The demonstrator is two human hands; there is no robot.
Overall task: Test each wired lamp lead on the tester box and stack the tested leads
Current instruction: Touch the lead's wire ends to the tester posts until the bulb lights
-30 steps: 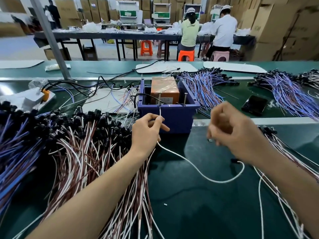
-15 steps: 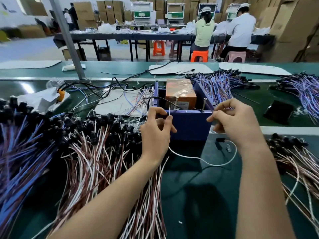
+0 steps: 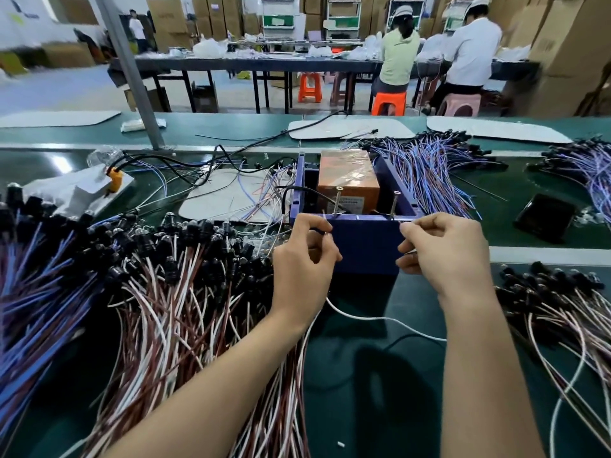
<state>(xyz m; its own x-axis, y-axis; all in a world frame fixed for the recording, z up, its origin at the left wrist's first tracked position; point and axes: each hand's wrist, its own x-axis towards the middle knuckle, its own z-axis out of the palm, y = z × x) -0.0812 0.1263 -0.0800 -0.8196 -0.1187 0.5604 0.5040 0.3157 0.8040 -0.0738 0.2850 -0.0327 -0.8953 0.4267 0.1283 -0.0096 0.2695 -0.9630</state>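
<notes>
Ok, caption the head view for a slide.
Left hand and right hand hold a white lead at screw posts on the blue tester box.

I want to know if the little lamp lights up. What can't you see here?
Head view: the white lead runs behind the forearm of the right hand, so no lamp shows.
Head view: wire tips, covered by the fingers of the left hand and right hand.
Head view: the label on the orange block in the tester box, too small and blurred.
</notes>
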